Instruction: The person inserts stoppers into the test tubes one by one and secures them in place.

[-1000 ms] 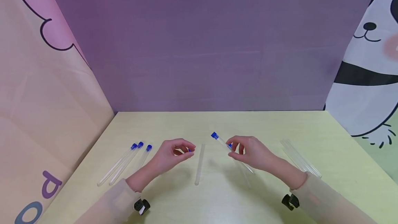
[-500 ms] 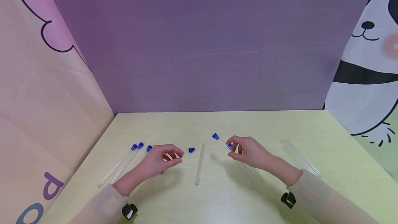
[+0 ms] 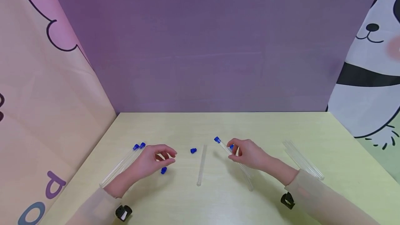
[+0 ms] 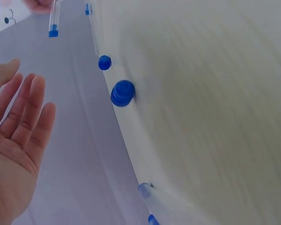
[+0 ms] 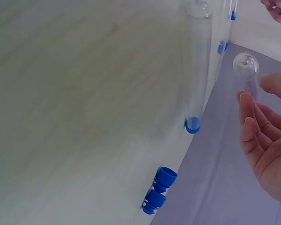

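My right hand [image 3: 248, 155] pinches a clear test tube [image 3: 223, 147] between thumb and fingertips. Its blue cap points to the upper left; its rounded bottom [image 5: 246, 65] shows beside the thumb in the right wrist view. Partly behind that hand lies another capped tube [image 3: 250, 184]. My left hand [image 3: 152, 160] holds nothing and hovers over the left side, fingers loosely bent. Two loose blue caps, one upper [image 3: 193, 151] and one lower [image 3: 164, 170], lie to its right. An uncapped tube [image 3: 202, 166] rests mid-table.
Capped tubes [image 3: 118, 168] lie at the left, partly covered by the left forearm. Several clear tubes [image 3: 303, 160] lie together at the right. Blue caps [image 5: 154, 196] in a row show in the right wrist view. A purple backdrop [image 3: 200, 51] rises behind the table [image 3: 187, 124].
My left hand has moved left and slightly down, away from the upper blue cap, uncovering both loose caps. The right hand has stayed nearly in place with its tube.
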`<action>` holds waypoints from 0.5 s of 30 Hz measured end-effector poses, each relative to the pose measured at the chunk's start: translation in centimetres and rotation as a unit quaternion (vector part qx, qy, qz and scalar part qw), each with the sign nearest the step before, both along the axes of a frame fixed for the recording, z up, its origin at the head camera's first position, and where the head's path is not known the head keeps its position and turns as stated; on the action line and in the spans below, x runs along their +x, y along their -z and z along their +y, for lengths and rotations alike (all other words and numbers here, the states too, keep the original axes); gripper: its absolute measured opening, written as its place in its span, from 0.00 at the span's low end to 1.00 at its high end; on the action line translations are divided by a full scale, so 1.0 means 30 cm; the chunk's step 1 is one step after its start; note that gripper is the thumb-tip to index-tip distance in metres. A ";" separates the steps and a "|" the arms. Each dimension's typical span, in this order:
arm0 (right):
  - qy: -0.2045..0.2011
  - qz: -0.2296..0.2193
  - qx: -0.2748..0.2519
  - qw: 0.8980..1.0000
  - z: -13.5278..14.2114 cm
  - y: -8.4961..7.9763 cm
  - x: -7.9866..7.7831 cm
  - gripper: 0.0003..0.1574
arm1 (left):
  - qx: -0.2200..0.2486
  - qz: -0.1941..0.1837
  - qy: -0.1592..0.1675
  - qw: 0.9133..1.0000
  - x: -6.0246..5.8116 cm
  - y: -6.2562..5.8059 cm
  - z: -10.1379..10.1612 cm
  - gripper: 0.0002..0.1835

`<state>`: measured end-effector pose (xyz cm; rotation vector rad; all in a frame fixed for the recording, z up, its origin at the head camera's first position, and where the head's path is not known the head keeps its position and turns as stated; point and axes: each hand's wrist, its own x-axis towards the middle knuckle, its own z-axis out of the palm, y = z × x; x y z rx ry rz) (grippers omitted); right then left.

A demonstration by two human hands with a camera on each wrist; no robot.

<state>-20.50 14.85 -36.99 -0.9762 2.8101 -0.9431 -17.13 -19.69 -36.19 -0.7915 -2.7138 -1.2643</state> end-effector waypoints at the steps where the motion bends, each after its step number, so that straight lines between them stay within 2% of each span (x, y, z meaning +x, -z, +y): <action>1: -0.002 -0.002 0.001 1.000 -0.001 0.005 -0.002 0.20 | -0.002 -0.002 -0.002 1.000 -0.001 0.002 -0.004 0.10; 8: -0.012 -0.027 0.001 1.000 -0.012 0.038 -0.013 0.19 | -0.024 -0.010 -0.016 1.000 -0.005 0.009 -0.028 0.12; 15: -0.014 -0.039 0.022 0.999 -0.035 0.047 -0.012 0.17 | -0.027 -0.011 -0.033 0.999 -0.005 0.007 -0.051 0.11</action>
